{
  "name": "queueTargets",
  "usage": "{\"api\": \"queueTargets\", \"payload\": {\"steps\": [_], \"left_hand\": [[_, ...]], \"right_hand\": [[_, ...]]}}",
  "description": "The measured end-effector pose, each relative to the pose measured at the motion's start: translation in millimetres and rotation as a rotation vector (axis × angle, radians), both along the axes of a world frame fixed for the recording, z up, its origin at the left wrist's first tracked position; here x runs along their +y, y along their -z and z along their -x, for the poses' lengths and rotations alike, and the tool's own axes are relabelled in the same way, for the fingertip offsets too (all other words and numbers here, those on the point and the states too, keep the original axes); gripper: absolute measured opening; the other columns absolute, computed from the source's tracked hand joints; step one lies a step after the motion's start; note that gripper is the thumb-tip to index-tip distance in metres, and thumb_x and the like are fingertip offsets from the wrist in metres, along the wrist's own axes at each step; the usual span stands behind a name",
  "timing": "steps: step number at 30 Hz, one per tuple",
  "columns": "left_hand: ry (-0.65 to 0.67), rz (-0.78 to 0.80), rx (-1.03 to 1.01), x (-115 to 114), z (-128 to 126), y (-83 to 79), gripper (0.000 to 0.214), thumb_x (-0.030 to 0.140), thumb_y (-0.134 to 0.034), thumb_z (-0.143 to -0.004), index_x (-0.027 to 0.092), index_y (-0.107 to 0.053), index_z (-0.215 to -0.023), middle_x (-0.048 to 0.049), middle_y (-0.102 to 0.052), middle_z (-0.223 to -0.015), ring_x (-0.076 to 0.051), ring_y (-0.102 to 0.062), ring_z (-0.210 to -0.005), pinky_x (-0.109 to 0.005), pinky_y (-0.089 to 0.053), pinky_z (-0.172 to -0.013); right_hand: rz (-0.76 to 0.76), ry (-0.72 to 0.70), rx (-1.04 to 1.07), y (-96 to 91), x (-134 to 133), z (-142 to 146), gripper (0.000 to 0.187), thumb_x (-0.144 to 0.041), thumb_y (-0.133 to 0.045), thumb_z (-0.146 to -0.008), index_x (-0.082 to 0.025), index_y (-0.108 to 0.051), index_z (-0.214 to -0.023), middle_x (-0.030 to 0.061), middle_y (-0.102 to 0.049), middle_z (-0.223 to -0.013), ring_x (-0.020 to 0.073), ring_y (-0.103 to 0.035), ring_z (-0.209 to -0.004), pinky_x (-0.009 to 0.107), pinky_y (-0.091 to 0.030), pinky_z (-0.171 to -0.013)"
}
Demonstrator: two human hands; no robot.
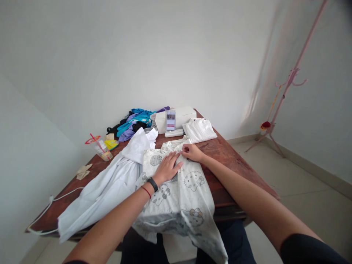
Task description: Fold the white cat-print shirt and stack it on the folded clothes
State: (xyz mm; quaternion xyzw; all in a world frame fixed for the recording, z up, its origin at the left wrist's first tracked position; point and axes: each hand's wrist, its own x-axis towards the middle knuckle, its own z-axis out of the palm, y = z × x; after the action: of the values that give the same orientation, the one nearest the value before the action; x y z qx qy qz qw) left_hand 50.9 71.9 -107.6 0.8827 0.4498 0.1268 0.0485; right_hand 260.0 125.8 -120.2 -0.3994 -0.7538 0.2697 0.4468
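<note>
A white pajama shirt [194,181] with grey cartoon-cat prints lies across the table's near part, its lower end hanging over the front edge. My left hand [168,168] rests flat on the upper middle of the shirt, fingers spread. Just to its right, my right hand [191,152] is closed in a pinch on the shirt's cloth near the upper right side. To the left of the shirt, a plain white garment [108,187] is stretched out lengthwise, with one end at the near left edge.
Behind the shirt are a folded white garment [200,131], a white box [185,114] and a phone [171,120] on a stand. A clothes heap [140,119], plastic cup [101,148] and white cable [44,212] lie leftward. A pink coat rack [288,80] stands right of the table [233,161].
</note>
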Motion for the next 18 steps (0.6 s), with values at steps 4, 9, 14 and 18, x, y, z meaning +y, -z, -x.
{"api": "queueTargets", "payload": {"steps": [4, 9, 14, 18], "left_hand": [[-0.001, -0.044, -0.018, -2.6, -1.9, -0.8, 0.058, 0.052, -0.033, -0.105, 0.019, -0.043, -0.151, -0.0105, -0.037, -0.161, -0.025, -0.031, -0.150, -0.044, -0.027, -0.122], [0.002, -0.071, -0.041, -5.5, -3.3, -2.6, 0.055, 0.049, -0.035, -0.105, 0.016, -0.049, -0.147, -0.0122, -0.043, -0.157, -0.024, -0.035, -0.148, -0.041, -0.028, -0.122], [0.027, -0.106, -0.068, -4.4, -3.5, -1.0, 0.051, 0.045, -0.038, -0.105, 0.016, -0.051, -0.145, -0.0134, -0.048, -0.153, -0.025, -0.040, -0.144, -0.043, -0.032, -0.120], [0.045, -0.135, -0.119, -2.2, -3.1, 2.1, 0.047, 0.042, -0.043, -0.103, 0.017, -0.055, -0.141, -0.0130, -0.053, -0.148, -0.026, -0.046, -0.140, -0.042, -0.036, -0.118]], "right_hand": [[-0.046, 0.022, -0.011, 2.7, 2.8, -1.8, 0.028, -0.031, -0.061, -0.078, -0.022, -0.040, -0.062, -0.0058, -0.046, -0.057, 0.0112, -0.040, -0.056, 0.025, -0.032, -0.057], [-0.039, 0.030, 0.000, 3.7, 3.2, -1.5, 0.028, -0.031, -0.060, -0.079, -0.023, -0.039, -0.062, -0.0054, -0.047, -0.055, 0.0118, -0.042, -0.056, 0.026, -0.031, -0.057], [-0.010, 0.027, 0.019, 3.1, 0.5, 0.4, 0.025, -0.029, -0.059, -0.081, -0.023, -0.040, -0.064, -0.0041, -0.056, -0.053, 0.0125, -0.048, -0.054, 0.025, -0.035, -0.057], [0.014, 0.038, 0.029, 3.7, 0.4, 0.6, 0.024, -0.028, -0.057, -0.082, -0.023, -0.041, -0.065, -0.0033, -0.059, -0.053, 0.0130, -0.052, -0.052, 0.025, -0.037, -0.057]]}}
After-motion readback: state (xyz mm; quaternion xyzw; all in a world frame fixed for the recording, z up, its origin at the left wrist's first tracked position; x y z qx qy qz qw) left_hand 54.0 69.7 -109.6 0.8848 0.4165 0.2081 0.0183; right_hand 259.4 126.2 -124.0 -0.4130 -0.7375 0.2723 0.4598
